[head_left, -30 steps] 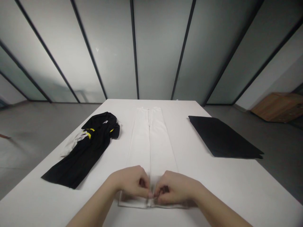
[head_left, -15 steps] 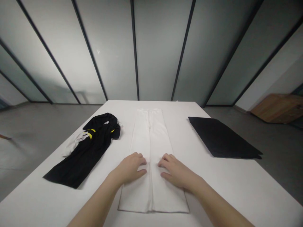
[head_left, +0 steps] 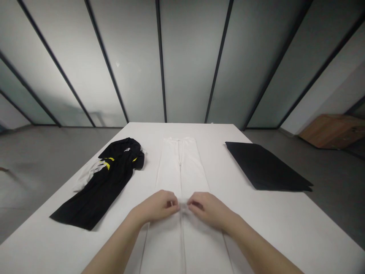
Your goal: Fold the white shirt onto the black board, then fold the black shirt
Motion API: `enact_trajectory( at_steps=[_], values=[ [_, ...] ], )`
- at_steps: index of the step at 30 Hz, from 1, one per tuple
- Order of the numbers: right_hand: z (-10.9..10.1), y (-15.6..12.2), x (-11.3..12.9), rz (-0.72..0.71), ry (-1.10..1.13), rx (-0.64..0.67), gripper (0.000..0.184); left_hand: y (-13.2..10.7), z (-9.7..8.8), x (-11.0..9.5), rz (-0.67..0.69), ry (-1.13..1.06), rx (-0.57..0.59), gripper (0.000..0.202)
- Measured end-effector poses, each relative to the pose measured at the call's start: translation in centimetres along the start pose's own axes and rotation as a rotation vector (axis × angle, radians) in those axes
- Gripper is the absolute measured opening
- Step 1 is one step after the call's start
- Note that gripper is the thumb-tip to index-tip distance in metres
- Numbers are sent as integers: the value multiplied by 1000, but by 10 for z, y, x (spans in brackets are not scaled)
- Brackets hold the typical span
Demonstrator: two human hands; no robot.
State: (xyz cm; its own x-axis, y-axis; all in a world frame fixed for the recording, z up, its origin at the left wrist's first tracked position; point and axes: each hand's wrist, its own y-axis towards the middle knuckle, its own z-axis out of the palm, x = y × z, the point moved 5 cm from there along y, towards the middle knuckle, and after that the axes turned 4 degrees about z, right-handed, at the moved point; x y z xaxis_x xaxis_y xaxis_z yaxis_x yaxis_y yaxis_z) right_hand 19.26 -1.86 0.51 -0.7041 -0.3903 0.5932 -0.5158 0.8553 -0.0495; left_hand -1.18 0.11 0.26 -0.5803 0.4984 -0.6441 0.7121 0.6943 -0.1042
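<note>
A long white garment [head_left: 180, 164] lies flat down the middle of the smooth white bench [head_left: 273, 224]. It is folded into a narrow strip, with the two halves meeting at a straight centre line. The cloth looks thin and soft and is pressed nearly free of creases.

The left hand [head_left: 157, 207] and right hand [head_left: 209, 209] rest on the strip partway along it, one on each side of the centre line. Both have their fingers curled in and are pinching a small pucker of the white cloth where the fingertips almost meet.

To the left of the white garment, clear of it, lies a black garment [head_left: 104, 180]. It is matte, with yellow flashes and a bit of white fabric showing at its outer edge, and it is laid out long and slightly rumpled. To the right of the white garment, well apart, sits a flat black sheet [head_left: 266, 168], stiff-looking and rectangular.

Half a second ago both hands lay open with their palms flat on the cloth and their fingers spread. Now they have closed and drawn together at the centre line.
</note>
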Motion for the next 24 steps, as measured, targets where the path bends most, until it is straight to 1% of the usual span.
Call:
enact_trajectory(
  at_steps=[2,3,4,5,8,12,17,24],
  values=[
    [-4,7,-14,-10,-19,-178,31,4,-9,5,33,74,-187,29],
    [-3,9,-21,-1,-56,-222,36,4,-12,8,32,141,-259,35],
    [-1,11,-29,18,-104,-230,42,5,-12,12,20,215,-302,41],
    [2,12,-35,45,-152,-216,46,6,-11,17,0,282,-313,46],
    [8,13,-46,103,-240,-144,51,9,-2,26,-52,395,-260,47],
    [6,11,-40,107,-257,-124,49,10,-1,24,-29,418,-247,37],
    [4,11,-34,118,-261,-131,45,9,-4,18,9,429,-238,30],
    [5,12,-36,111,-259,-151,42,9,-4,20,17,409,-246,26]
  ],
)
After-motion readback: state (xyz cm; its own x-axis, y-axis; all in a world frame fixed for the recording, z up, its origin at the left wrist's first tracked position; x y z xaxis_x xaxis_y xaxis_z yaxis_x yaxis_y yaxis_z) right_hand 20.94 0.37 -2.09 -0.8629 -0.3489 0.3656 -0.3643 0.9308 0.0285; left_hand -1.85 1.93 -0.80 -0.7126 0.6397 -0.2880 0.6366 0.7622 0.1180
